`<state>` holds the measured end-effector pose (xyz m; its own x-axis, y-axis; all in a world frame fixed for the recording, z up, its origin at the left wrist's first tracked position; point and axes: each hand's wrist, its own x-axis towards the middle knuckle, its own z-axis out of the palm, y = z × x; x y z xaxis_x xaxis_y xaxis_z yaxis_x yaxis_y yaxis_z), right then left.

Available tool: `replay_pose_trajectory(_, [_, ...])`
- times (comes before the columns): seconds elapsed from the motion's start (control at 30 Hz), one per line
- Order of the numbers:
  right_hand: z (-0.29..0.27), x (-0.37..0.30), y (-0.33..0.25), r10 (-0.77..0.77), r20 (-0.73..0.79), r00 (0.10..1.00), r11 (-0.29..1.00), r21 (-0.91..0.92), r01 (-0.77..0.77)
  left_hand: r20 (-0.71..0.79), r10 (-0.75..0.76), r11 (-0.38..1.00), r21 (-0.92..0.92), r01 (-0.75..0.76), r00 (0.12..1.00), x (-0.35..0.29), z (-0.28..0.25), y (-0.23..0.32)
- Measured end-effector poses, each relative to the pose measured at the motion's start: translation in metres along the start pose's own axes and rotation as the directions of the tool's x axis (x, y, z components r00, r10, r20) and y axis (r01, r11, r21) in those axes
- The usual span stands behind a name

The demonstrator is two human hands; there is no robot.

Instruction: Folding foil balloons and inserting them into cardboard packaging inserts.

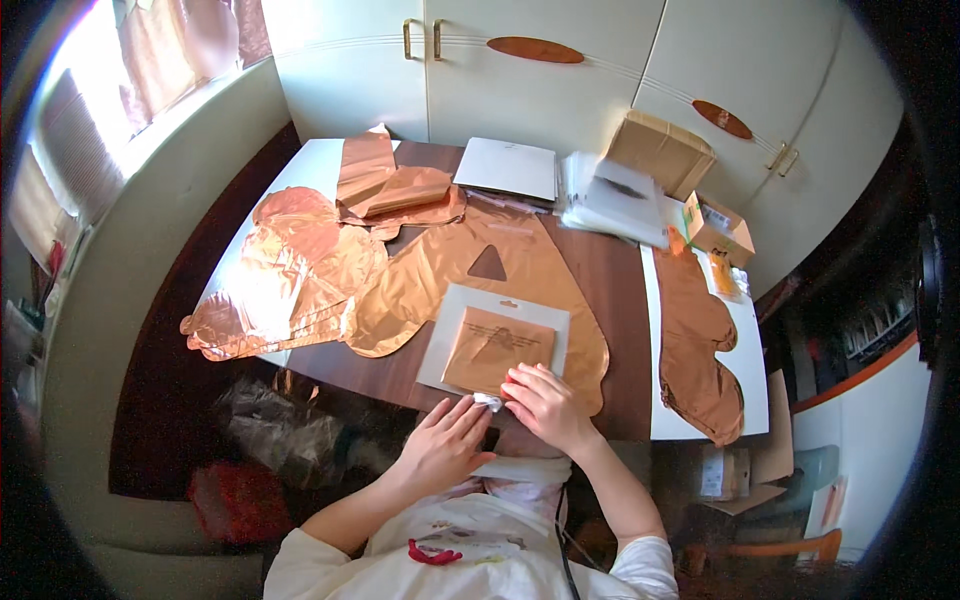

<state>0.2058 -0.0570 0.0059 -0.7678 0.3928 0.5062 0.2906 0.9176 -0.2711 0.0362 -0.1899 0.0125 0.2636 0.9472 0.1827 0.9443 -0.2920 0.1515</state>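
Note:
A flat pack with a hang hole (437, 330) lies at the table's near edge, a folded copper-coloured foil piece (500, 350) showing in it. My left hand (447, 440) is at its lower edge, fingers stretched out and close together. Beside those fingertips is a small crumpled white bit (488, 402); whether it is part of the pack, I cannot tell. My right hand (548, 408) rests on the pack's lower right corner, fingers extended and slightly bent. Something small and red shows by its fingertips. Under the pack spreads a large copper foil balloon (570, 290), flat, with a triangular opening.
More flat foil balloons (310, 260) lie stacked at left, with a folded one (395, 190) behind. Farther back are a white stack (508, 170), clear plastic bags (612, 197) and a cardboard box (660, 150). Another foil balloon (695, 340) hangs slightly over the right near edge.

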Motion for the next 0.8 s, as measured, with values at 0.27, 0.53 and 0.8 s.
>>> replay_pose_trajectory(0.27, [0.000, 0.005, -0.002, 0.012, -0.025, 1.000, 1.000, 0.026, -0.011, -0.106, -0.047, 0.999, -0.017, 0.045, 0.993, 0.019, 0.008, 0.005])
replay_pose_trajectory(0.53, [0.003, 0.004, 0.003, 0.009, -0.065, 0.998, 0.997, -0.070, -0.013, -0.134, -0.050, 0.999, -0.007, 0.050, 0.990, 0.027, 0.011, 0.009])
replay_pose_trajectory(0.8, [-0.003, 0.009, -0.001, 0.000, -0.116, 0.993, 0.999, -0.041, -0.005, 0.105, -0.138, 0.985, -0.092, 0.148, 0.985, 0.072, 0.011, -0.003])
